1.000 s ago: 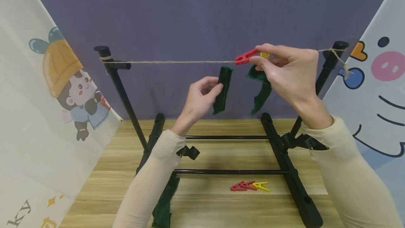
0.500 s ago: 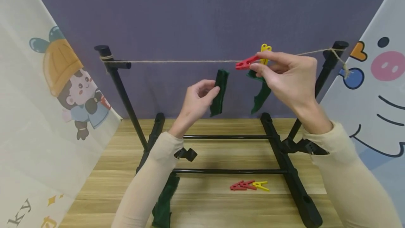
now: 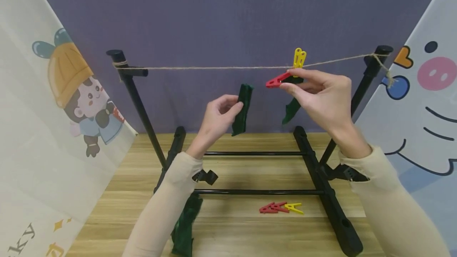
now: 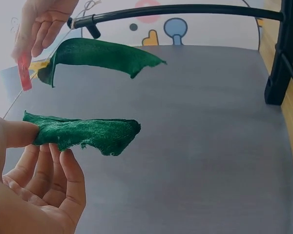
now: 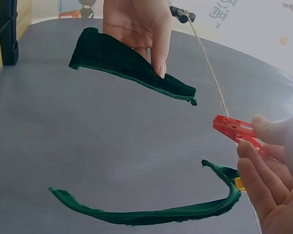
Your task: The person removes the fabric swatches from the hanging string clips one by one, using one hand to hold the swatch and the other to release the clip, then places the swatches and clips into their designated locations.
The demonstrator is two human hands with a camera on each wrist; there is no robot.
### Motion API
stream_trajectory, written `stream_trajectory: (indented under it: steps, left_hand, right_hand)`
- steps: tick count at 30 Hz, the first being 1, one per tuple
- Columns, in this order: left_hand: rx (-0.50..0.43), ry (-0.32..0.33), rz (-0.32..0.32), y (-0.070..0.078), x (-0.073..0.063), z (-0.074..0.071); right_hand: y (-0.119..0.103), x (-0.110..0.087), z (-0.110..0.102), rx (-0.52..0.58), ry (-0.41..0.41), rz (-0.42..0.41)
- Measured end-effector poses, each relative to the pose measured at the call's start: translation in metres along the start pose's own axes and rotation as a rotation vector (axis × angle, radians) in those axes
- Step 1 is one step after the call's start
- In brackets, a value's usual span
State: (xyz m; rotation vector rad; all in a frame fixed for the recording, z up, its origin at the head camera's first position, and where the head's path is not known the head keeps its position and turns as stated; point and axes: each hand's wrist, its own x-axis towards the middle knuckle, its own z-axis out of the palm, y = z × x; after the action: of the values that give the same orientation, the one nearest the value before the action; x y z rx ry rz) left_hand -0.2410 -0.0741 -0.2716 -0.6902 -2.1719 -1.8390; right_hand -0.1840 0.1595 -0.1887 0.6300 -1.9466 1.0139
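Observation:
My left hand (image 3: 218,120) pinches a folded strip of dark green cloth (image 3: 242,110) between thumb and fingers, below the string (image 3: 200,68) and apart from it. A red clothespin (image 3: 278,80) is pinched in my right hand (image 3: 323,100), its jaws pointing left, just under the string in the head view. Beside those fingers a yellow clothespin (image 3: 299,57) stands upright on the string. A second green cloth strip (image 5: 180,213) hangs from it, partly hidden by the right hand in the head view.
The string runs between two black posts (image 3: 137,110) of a frame. On the wooden tabletop (image 3: 250,233) lie two red clothespins (image 3: 273,208) and a yellow clothespin (image 3: 294,208). Another green cloth (image 3: 185,229) lies at the lower left, partly behind the left sleeve.
Both hands have come down a little, the left also moving leftward with its cloth. The red clothespin has dropped from string height to below it, uncovering the yellow clothespin.

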Motion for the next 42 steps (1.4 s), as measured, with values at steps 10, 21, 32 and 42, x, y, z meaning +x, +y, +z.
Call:
stream_trajectory:
  steps: [10, 21, 32, 42]
  left_hand:
    - [0.029, -0.014, -0.02, -0.015, -0.008, -0.008]
    - [0.024, -0.004, -0.079, -0.036, -0.018, -0.014]
    - [0.049, -0.006, -0.118, -0.062, -0.036, -0.021]
    - [0.057, -0.019, -0.171, -0.067, -0.056, -0.026]
  right_hand:
    - [0.001, -0.015, 0.003, 0.046, -0.071, 0.069]
    - [0.029, -0.038, 0.009, 0.015, -0.128, 0.12]
    - [0.069, -0.071, 0.017, -0.008, -0.234, 0.193]
    - [0.076, -0.096, 0.019, 0.07, -0.292, 0.266]
